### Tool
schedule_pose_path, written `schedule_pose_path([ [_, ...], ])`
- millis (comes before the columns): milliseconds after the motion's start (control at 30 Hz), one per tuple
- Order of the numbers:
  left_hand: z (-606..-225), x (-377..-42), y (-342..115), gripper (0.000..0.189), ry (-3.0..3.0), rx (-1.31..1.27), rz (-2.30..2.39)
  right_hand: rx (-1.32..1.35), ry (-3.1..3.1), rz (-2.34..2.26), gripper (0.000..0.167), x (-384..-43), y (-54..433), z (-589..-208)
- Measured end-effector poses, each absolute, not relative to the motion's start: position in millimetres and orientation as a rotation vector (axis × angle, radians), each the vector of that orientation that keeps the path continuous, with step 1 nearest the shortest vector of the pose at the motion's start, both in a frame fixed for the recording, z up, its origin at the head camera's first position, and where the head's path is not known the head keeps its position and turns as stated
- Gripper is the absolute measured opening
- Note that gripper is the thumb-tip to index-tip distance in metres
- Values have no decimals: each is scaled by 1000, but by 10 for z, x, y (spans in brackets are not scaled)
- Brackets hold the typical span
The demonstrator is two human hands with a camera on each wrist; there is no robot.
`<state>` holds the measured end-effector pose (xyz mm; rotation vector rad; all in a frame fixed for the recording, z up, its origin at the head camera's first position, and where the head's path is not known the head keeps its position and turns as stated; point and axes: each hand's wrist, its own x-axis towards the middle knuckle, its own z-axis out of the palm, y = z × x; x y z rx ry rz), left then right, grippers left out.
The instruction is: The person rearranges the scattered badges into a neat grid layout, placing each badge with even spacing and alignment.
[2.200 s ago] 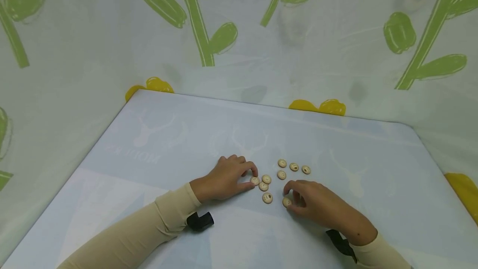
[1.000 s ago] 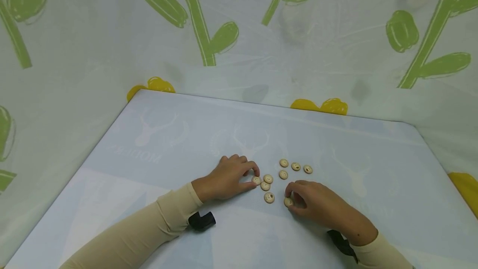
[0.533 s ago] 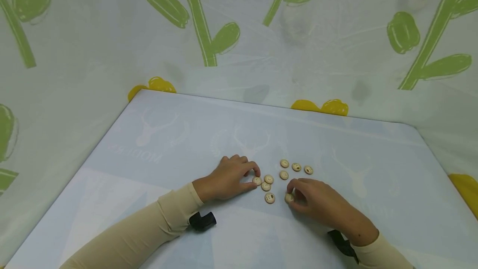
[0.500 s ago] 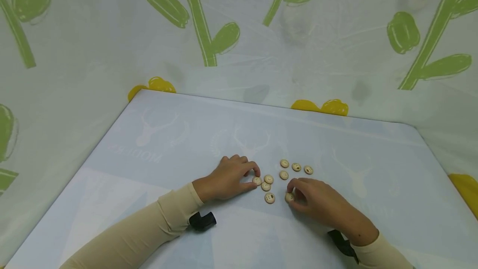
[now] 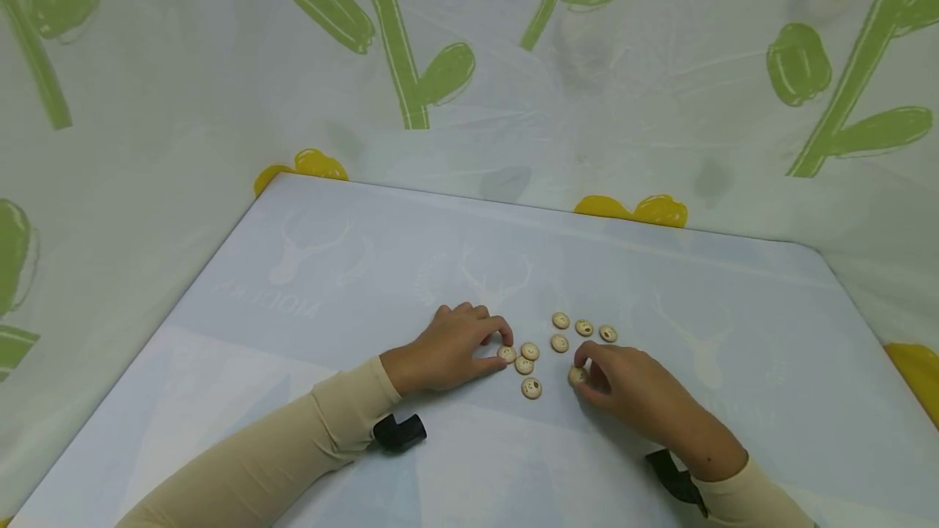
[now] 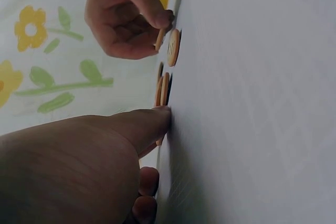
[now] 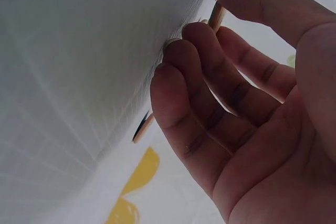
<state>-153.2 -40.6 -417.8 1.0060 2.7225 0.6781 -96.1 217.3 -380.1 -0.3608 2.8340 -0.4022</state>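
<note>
Small round wooden discs with printed faces lie on the pale table. My left hand point(image 5: 447, 353) pinches one wooden disc point(image 5: 506, 354) at the table surface between thumb and forefinger. Two discs lie just right of it, one disc point(image 5: 530, 351) overlapping another disc point(image 5: 524, 365). My right hand point(image 5: 645, 393) pinches a second wooden disc point(image 5: 577, 376) by its edge. In the right wrist view that disc point(image 7: 216, 17) shows edge-on between thumb and fingers, the other fingers curled close over the table. A lone disc point(image 5: 531, 388) with a dark spot lies between the hands.
Beyond the right hand, several more discs lie spread out, among them a disc point(image 5: 561, 320) at the far left of a short row and a disc point(image 5: 560, 343) below it. The table point(image 5: 411, 243) meets a curtain point(image 5: 513, 129) printed with green leaves.
The right hand has closed on its disc and carried it a little away from me and to the right. The left hand keeps its place on its disc.
</note>
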Motion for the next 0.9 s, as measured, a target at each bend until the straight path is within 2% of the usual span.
schedule_pose_path([
  [900,-4171,-1507,-422,21,2734,1018,663,-205,2771,-512,26,-1098,2175,-3771],
])
